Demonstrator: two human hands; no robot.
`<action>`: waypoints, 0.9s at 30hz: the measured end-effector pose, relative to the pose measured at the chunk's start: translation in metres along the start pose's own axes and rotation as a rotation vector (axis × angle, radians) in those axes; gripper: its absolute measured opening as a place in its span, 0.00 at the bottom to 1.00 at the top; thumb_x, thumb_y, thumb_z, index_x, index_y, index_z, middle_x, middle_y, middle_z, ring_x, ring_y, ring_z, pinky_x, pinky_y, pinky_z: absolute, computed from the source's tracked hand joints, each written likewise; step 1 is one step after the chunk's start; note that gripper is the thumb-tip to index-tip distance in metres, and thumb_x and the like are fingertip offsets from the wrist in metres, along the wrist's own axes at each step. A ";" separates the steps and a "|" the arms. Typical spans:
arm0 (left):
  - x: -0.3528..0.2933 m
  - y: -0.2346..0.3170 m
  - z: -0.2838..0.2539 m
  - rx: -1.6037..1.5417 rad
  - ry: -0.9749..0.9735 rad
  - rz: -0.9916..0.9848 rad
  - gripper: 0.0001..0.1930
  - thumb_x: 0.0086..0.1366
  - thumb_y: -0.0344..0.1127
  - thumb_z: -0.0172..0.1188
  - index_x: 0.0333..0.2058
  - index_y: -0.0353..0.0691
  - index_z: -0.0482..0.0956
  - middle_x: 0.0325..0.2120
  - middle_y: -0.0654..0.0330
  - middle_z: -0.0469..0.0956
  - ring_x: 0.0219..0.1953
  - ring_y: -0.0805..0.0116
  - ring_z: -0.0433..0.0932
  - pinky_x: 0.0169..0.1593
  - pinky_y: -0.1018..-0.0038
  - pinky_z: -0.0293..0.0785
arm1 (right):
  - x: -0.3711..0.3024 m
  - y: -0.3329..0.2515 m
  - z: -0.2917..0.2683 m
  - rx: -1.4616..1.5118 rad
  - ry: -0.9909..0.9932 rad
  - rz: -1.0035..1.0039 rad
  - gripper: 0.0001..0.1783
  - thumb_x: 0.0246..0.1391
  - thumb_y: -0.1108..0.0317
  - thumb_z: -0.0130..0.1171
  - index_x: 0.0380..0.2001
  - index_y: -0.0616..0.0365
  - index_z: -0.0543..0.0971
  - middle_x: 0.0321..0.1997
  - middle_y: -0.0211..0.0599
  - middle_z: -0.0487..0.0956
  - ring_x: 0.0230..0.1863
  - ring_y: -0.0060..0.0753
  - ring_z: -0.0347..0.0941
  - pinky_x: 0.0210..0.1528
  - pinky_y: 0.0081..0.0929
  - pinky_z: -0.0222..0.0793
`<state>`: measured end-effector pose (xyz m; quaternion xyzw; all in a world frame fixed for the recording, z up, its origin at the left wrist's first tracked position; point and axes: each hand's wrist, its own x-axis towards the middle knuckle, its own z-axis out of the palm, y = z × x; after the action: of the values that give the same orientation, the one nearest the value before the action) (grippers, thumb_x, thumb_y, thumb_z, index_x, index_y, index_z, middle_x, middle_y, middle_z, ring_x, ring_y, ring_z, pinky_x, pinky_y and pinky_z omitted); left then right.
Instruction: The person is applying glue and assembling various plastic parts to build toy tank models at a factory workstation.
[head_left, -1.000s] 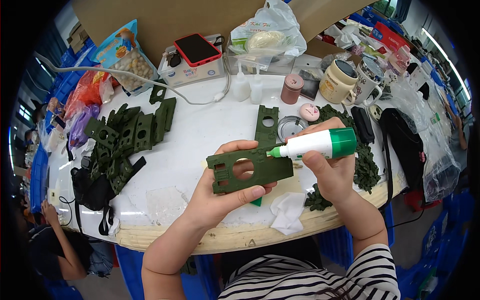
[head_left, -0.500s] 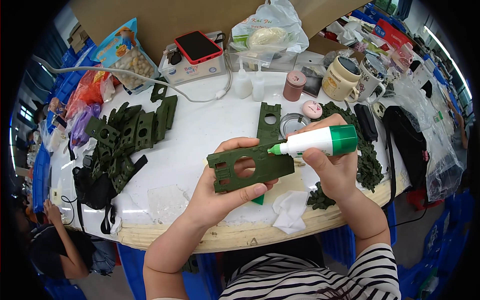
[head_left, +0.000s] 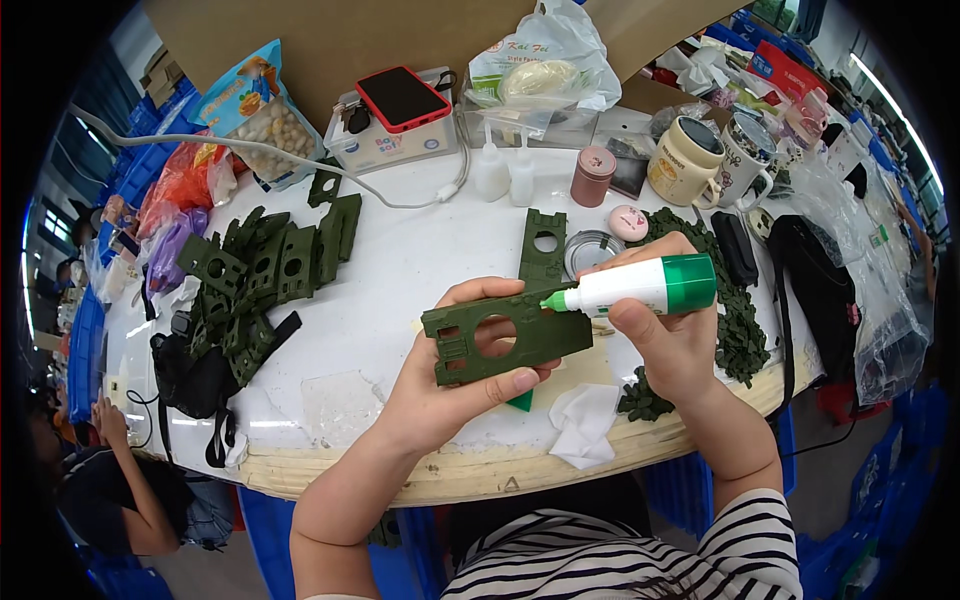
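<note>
Gripping a dark green panel [head_left: 552, 338] with the left hand [head_left: 437, 388], thumb on the near edge and fingers behind; holding it above the white table [head_left: 400, 250], taken here as the clock's centre; with the right hand [head_left: 665, 345], at three o'clock, closed around a white bottle [head_left: 625, 287], laid nearly level and pointing to nine o'clock; green nozzle [head_left: 556, 301] at two o'clock from the panel's round hole, close to the far edge, but cannot tell touching from hovering; toward one o'clock, flat and partly covered, another green panel [head_left: 545, 266]; at three, past the right hand, a heap of small green pieces [head_left: 745, 325]; between nine and ten, a pile of similar panels [head_left: 262, 283]; at five, a crumpled white tissue [head_left: 583, 425]; at twelve, two squeeze bottles [head_left: 491, 175]; at eleven, a red-edged phone [head_left: 402, 98] on a clear box [head_left: 390, 150].
</note>
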<state>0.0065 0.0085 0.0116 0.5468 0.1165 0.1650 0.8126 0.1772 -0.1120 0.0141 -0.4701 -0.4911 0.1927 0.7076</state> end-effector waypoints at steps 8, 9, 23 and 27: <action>-0.001 -0.001 0.000 -0.028 -0.020 0.052 0.31 0.55 0.21 0.61 0.56 0.38 0.58 0.44 0.50 0.74 0.46 0.62 0.76 0.50 0.68 0.74 | -0.001 0.000 0.000 0.016 0.005 0.017 0.15 0.49 0.72 0.65 0.38 0.63 0.71 0.35 0.36 0.76 0.36 0.21 0.72 0.40 0.18 0.67; -0.001 -0.001 0.000 -0.030 -0.019 0.052 0.31 0.55 0.21 0.61 0.56 0.38 0.58 0.44 0.50 0.74 0.46 0.62 0.76 0.50 0.68 0.74 | -0.001 0.001 0.000 0.017 0.003 0.015 0.16 0.49 0.72 0.65 0.38 0.63 0.71 0.35 0.36 0.76 0.36 0.21 0.72 0.40 0.18 0.67; -0.001 0.004 0.001 -0.105 0.009 -0.055 0.37 0.52 0.25 0.63 0.59 0.43 0.52 0.44 0.47 0.73 0.43 0.56 0.78 0.48 0.62 0.76 | 0.000 -0.002 0.002 -0.023 -0.025 0.026 0.21 0.52 0.56 0.61 0.35 0.63 0.69 0.34 0.39 0.73 0.42 0.38 0.74 0.48 0.36 0.69; -0.001 0.003 0.002 -0.098 0.011 -0.042 0.37 0.53 0.24 0.63 0.59 0.43 0.52 0.44 0.47 0.73 0.43 0.56 0.78 0.48 0.62 0.76 | 0.000 -0.004 0.004 -0.017 -0.019 0.040 0.20 0.52 0.56 0.61 0.35 0.63 0.70 0.34 0.39 0.73 0.42 0.38 0.73 0.48 0.36 0.68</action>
<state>0.0055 0.0079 0.0154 0.5029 0.1240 0.1565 0.8410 0.1732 -0.1124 0.0181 -0.4841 -0.4898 0.2071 0.6949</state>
